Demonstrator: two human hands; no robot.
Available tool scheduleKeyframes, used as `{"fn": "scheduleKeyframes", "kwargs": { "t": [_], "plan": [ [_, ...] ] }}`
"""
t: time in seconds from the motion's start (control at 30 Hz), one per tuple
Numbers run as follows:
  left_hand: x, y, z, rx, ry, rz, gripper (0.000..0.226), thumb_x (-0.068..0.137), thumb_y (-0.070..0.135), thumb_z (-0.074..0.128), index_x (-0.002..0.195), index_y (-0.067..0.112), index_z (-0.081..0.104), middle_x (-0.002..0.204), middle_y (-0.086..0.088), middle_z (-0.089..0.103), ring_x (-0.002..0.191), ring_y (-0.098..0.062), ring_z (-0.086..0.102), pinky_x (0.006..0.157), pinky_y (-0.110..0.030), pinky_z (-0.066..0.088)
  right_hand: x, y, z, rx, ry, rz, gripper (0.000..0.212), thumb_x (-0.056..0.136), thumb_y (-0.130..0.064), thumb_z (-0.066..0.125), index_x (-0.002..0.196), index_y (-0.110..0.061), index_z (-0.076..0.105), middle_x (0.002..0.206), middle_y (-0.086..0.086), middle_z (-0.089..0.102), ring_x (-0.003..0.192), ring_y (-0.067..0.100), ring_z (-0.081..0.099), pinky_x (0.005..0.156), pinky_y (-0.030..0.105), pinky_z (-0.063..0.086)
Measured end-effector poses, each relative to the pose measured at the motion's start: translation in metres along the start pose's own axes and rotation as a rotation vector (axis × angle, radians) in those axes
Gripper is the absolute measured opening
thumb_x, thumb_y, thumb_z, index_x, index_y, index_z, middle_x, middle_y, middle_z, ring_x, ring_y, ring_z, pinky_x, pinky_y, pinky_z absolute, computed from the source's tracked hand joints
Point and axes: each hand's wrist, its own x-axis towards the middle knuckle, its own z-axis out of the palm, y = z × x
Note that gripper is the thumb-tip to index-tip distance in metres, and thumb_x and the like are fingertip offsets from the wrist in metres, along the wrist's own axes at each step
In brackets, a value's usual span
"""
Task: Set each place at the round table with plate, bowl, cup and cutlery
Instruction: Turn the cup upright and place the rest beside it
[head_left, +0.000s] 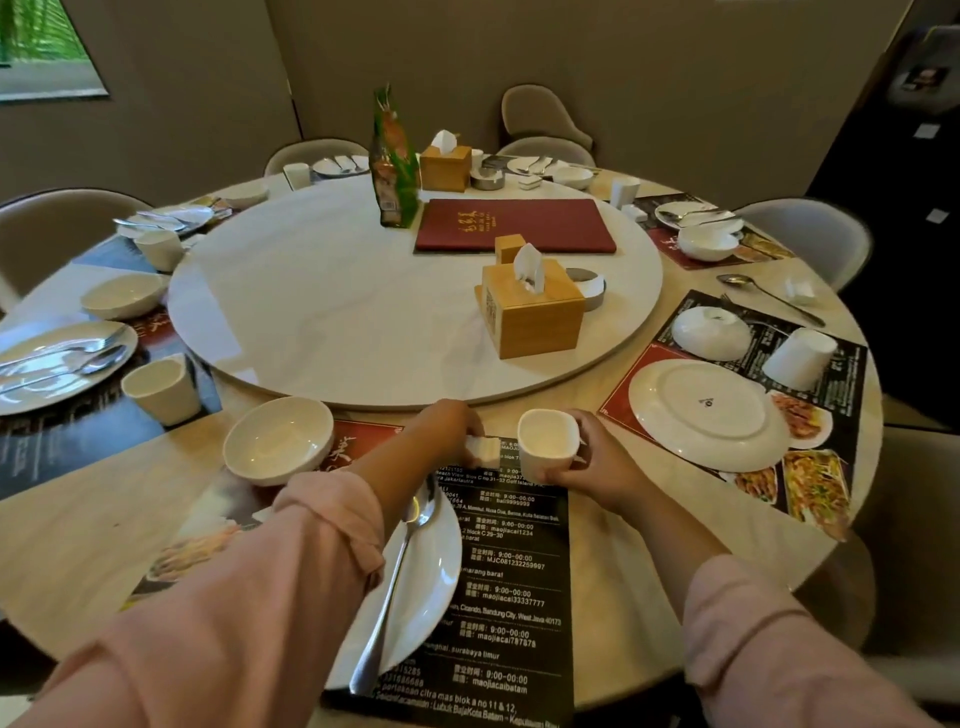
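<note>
Two hands are busy at the setting in the lower middle of the frame. The right hand (597, 470) is wrapped around a white cup (548, 449), holding it upright at the top edge of the black placemat (511, 577). Can't tell if it's actually touching down. The left hand (449, 428) pinches a small white ceramic piece (480, 451), looks like a cutlery rest to me, just left of the cup.

Below them the plate (431, 571) lies partly on the placemat with a spoon (400, 566) across it. The bowl (278, 439) stands upright at centre left on the worktop (104, 545), near the rim of the lazy Susan (363, 291).

So I'd call this the cup-and-rest step for this place. I don't see a fork, though the left arm hides part of the plate. The next move needs both pieces set down gently and let go without knocking the spoon.

Over at the right of the frame, the flipped plate (706, 413) and flipped bowl (711, 332) sit bottom-up, so that place probably needs turning over after this.
</note>
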Motion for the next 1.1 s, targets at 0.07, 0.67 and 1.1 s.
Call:
{"fn": "scheduleKeyframes", "kwargs": {
  "t": [0.07, 0.67, 1.1],
  "plan": [
    [0.004, 0.001, 0.004, 0.012, -0.013, -0.003, 0.044, 0.080, 0.016, 0.071, 0.123, 0.013, 0.061, 0.125, -0.004, 0.060, 0.114, -0.021, 0.055, 0.097, -0.031, 0.044, 0.000, 0.006, 0.001, 0.033, -0.006, -0.005, 0.069, 0.067, -0.012, 0.082, 0.123, -0.026, 0.043, 0.114, -0.014, 0.052, 0.116, 0.014, 0.048, 0.094, 0.028, 0.045],
    [-0.038, -0.008, 0.008, -0.137, 0.211, -0.065, 0.067, 0.087, 0.032, 0.064, 0.144, 0.017, 0.033, 0.148, -0.008, 0.036, 0.134, -0.024, 0.038, 0.108, -0.035, 0.033, -0.036, 0.025, 0.002, 0.147, 0.074, 0.056, 0.117, 0.058, -0.021, 0.088, 0.148, -0.034, 0.015, 0.146, 0.003, 0.038, 0.134, 0.023, 0.039, 0.107, 0.039, 0.038],
    [-0.204, 0.023, 0.005, -0.089, 0.380, 0.140, 0.061, 0.093, 0.050, 0.044, 0.143, 0.016, 0.036, 0.149, -0.003, 0.036, 0.137, -0.019, 0.034, 0.115, -0.039, 0.025, -0.151, -0.061, 0.001, -0.107, 0.288, 0.100, 0.085, 0.083, -0.039, 0.066, 0.149, -0.015, 0.018, 0.139, 0.008, 0.047, 0.130, 0.025, 0.041, 0.102, 0.034, 0.034]
  ]
}}
